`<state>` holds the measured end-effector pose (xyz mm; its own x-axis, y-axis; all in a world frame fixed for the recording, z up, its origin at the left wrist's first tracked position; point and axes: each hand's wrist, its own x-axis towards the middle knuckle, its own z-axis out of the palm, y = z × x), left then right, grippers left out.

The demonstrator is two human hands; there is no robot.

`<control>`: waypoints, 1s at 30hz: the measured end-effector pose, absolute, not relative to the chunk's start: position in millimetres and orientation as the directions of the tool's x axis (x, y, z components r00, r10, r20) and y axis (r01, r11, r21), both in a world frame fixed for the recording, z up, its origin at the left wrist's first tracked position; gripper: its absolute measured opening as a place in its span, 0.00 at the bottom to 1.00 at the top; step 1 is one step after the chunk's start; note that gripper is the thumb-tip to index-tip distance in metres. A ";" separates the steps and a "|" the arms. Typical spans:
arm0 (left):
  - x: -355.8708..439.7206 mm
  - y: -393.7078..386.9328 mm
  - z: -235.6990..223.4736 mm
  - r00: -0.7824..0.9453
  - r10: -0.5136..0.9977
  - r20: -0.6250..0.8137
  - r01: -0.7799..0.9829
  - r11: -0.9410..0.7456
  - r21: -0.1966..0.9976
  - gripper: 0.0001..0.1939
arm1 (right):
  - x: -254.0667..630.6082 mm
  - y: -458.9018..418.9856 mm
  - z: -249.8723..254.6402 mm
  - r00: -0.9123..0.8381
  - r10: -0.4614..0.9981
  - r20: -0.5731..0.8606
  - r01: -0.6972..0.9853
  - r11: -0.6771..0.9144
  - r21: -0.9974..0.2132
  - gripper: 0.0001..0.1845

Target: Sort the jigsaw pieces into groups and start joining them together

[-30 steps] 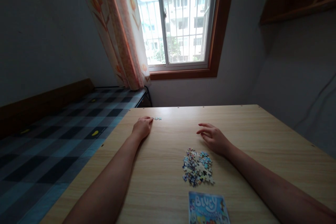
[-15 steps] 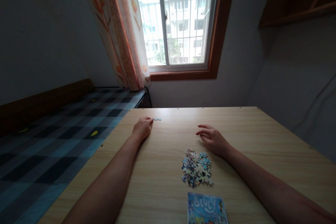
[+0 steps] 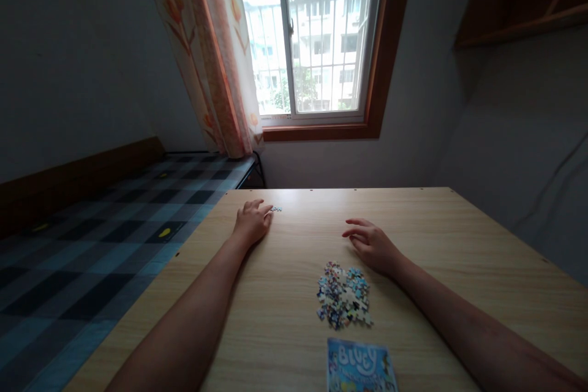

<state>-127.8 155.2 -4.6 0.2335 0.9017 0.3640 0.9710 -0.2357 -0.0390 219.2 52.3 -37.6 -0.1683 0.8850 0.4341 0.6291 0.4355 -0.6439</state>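
Observation:
My left hand [image 3: 252, 220] rests on the wooden table [image 3: 441, 245] near its far left side, fingers now spread, fingertips touching a small blue puzzle piece [image 3: 276, 209]. My right hand [image 3: 371, 244] lies open on the table with its fingers loosely stretched to the left, holding nothing. Just in front of it sits a heap of loose puzzle pieces [image 3: 344, 294]. A blue picture card reading "Bluey" [image 3: 361, 366] lies at the near edge, below the heap.
A bed with a dark checked cover [image 3: 92, 239] stands along the table's left side. Behind the table are a window [image 3: 321, 37], an orange-patterned curtain [image 3: 215, 55] and grey walls. A wooden shelf [image 3: 519, 0] hangs at upper right.
My left hand has gone from curled to spread, its fingers lifting apart beside the small blue pieces. My right hand has stayed where it was.

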 end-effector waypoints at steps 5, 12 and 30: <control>-128.6 156.2 -6.1 0.244 0.920 0.307 0.970 -0.233 -0.073 0.19 | 218.9 52.4 -37.7 -0.175 0.889 0.422 0.637 0.429 -0.640 0.15; -138.6 162.1 -5.9 0.255 0.910 0.327 0.967 -0.236 -0.099 0.20 | 218.5 51.5 -36.3 -0.171 0.896 0.410 0.636 0.418 -0.648 0.14; -126.2 157.9 -5.5 0.212 0.938 0.275 0.976 -0.191 -0.103 0.21 | 217.8 51.9 -36.4 -0.169 0.891 0.421 0.625 0.427 -0.653 0.15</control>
<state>-126.2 157.9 -5.5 0.2124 0.9377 0.2750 0.9762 -0.1909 -0.1028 217.8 51.9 -36.4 -0.1686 0.8912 0.4211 0.6250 0.4270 -0.6535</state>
